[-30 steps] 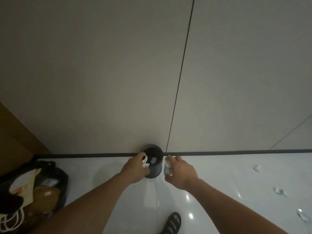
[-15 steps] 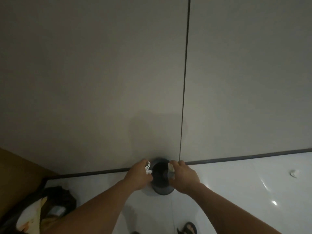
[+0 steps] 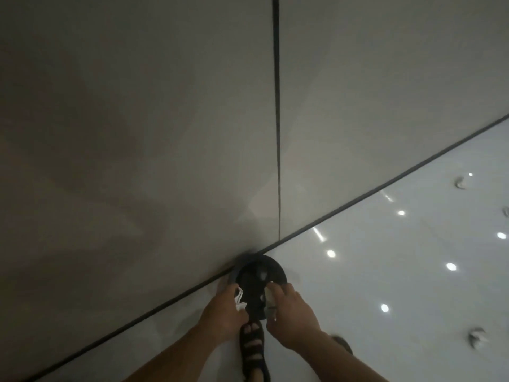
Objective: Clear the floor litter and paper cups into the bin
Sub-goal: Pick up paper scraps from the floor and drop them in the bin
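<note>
The glossy floor [image 3: 385, 299] meets the wall [image 3: 137, 133] just beyond the fingers, and the dark bin [image 3: 271, 264] stands there with its mouth under them. The left hand [image 3: 223, 312] pinches a white paper scrap [image 3: 239, 297]. The right hand [image 3: 294, 312] grips a crumpled wad [image 3: 269, 295]. Both pieces hang over the rim, not yet dropped. Three bits of litter [image 3: 478, 337] lie well off to the right of the fingers, so more clearing looks left to do.
</note>
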Demonstrator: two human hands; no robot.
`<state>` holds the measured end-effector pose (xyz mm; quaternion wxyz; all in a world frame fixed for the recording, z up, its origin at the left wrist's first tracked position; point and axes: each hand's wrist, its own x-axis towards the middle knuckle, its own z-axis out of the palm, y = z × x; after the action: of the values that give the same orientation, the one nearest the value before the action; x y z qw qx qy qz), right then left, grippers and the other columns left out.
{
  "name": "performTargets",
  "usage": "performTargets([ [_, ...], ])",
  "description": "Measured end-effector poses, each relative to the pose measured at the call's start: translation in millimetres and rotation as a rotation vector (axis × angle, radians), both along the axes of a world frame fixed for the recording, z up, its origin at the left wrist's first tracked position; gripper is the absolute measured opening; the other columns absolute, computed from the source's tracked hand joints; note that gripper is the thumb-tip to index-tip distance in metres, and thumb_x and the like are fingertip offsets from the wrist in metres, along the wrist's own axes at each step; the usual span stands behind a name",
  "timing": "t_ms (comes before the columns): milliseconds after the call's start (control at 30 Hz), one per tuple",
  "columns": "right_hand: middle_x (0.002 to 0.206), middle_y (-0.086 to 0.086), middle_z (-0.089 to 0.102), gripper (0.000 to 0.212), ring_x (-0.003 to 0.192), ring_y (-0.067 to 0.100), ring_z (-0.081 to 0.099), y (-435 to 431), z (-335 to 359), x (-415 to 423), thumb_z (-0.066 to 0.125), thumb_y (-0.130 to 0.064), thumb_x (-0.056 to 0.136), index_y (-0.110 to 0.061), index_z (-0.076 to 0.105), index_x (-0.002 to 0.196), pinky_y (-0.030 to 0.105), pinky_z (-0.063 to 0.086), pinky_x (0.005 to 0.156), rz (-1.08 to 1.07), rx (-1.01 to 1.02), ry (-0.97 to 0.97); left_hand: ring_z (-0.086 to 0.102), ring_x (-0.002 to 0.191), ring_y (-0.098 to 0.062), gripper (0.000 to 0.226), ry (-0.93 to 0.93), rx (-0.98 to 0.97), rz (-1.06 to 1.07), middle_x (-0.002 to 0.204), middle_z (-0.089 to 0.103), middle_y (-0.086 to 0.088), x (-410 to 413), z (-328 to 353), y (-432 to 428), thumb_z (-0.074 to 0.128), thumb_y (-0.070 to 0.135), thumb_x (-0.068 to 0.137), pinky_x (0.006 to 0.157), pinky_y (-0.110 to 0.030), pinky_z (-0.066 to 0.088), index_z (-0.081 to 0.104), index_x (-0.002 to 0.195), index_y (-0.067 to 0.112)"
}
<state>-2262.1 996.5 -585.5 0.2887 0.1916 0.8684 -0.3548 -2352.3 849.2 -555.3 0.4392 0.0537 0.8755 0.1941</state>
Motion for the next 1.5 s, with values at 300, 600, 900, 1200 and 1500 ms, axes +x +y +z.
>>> performTargets([
  [300, 0.148, 0.004, 0.030, 0.073, 0.129, 0.026, 0.042, -38, -173, -29, 0.061, -0.033, 0.089, -0.028, 0.022, 0.151, 0.038, 0.044, 0.104, -0.240, -0.071, -0.086, 0.057, 0.096, -0.014, 0.057, -0.056, 0.026, -0.115, 0.113, 0.060, 0.000, -64, -186, -8, 0.070, 0.024, 0.078, 0.082, -0.028, 0.047, 0.048, 0.130, 0.022],
  [600, 0.161, -0.004, 0.006, 0.084, 0.142, 0.025, 0.028, -64, -221, 3, 0.061, -0.048, 0.085, -0.038, 0.011, 0.151, 0.038, 0.037, 0.109, -0.391, -0.084, -0.071, 0.046, 0.091, -0.006, 0.046, -0.007, -0.013, -0.180, 0.120, 0.057, -0.003, -64, -212, -28, 0.066, 0.025, 0.083, 0.071, -0.020, 0.035, 0.050, 0.126, 0.017],
  [900, 0.160, -0.006, 0.013, 0.087, 0.144, 0.024, 0.026, -10, -130, 42, 0.062, -0.061, 0.079, -0.044, 0.010, 0.147, 0.041, 0.039, 0.106, -0.509, 0.052, -0.016, 0.038, 0.133, -0.026, 0.071, 0.071, -0.063, -0.527, 0.148, 0.035, -0.008, -32, -110, 46, 0.059, 0.037, 0.086, 0.107, -0.038, 0.036, 0.029, 0.147, 0.019],
  [1200, 0.162, -0.001, 0.005, 0.084, 0.147, 0.025, 0.013, 75, 13, 167, 0.050, -0.063, 0.085, -0.036, 0.009, 0.153, 0.044, 0.035, 0.110, -0.602, 0.197, -0.046, 0.025, 0.138, -0.026, 0.077, 0.122, -0.037, -0.887, 0.153, 0.026, -0.005, 83, 23, 162, 0.055, 0.047, 0.086, 0.113, -0.042, 0.029, 0.019, 0.150, 0.023],
  [1500, 0.161, 0.001, 0.011, 0.080, 0.144, 0.026, 0.019, 128, 141, 377, 0.051, -0.060, 0.087, -0.034, 0.013, 0.153, 0.045, 0.036, 0.108, -0.873, 0.287, -0.104, 0.026, 0.140, -0.025, 0.074, 0.190, 0.097, -1.226, 0.153, 0.027, -0.004, 292, 147, 271, 0.055, 0.046, 0.087, 0.112, -0.042, 0.030, 0.023, 0.149, 0.021],
])
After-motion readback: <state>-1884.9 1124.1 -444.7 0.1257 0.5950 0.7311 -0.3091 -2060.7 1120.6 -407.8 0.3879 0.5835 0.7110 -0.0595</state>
